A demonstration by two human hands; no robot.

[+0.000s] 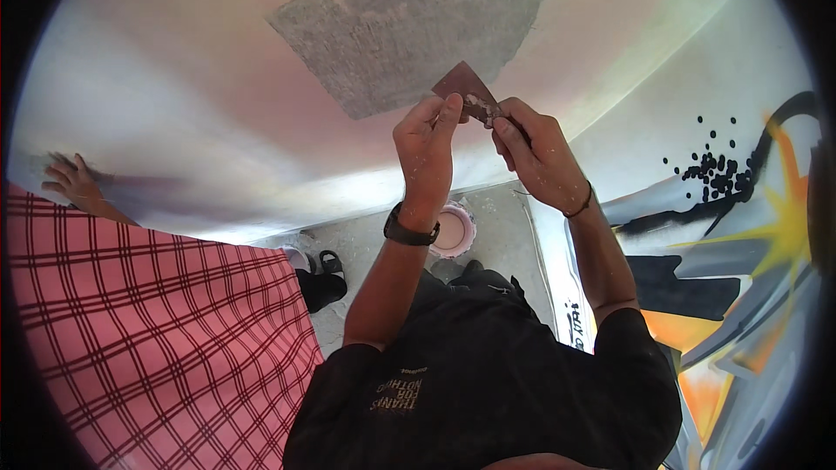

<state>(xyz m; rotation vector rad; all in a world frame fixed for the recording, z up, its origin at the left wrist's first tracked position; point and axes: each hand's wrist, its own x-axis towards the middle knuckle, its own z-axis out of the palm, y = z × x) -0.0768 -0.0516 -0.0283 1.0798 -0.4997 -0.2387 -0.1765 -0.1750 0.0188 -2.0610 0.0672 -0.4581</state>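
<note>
In front of the wall I hold a putty knife (464, 81) with a flat, dark reddish-brown blade, smeared with whitish clumps near its lower edge. My right hand (542, 152) is closed round its narrow end, mostly hiding the handle. The thumb and fingers of my left hand (427, 144) pinch the blade's left side. White specks dot both hands. Beyond the knife, the pale pinkish wall (252, 122) bears a rough grey patch (409, 35) with an uneven outline.
A round container (452, 231) of pale pink material stands on the grey floor below my arms. At left, another person in pink checked cloth (165, 322) rests a hand (74, 183) against the wall. A painted wall (740, 235) runs along the right.
</note>
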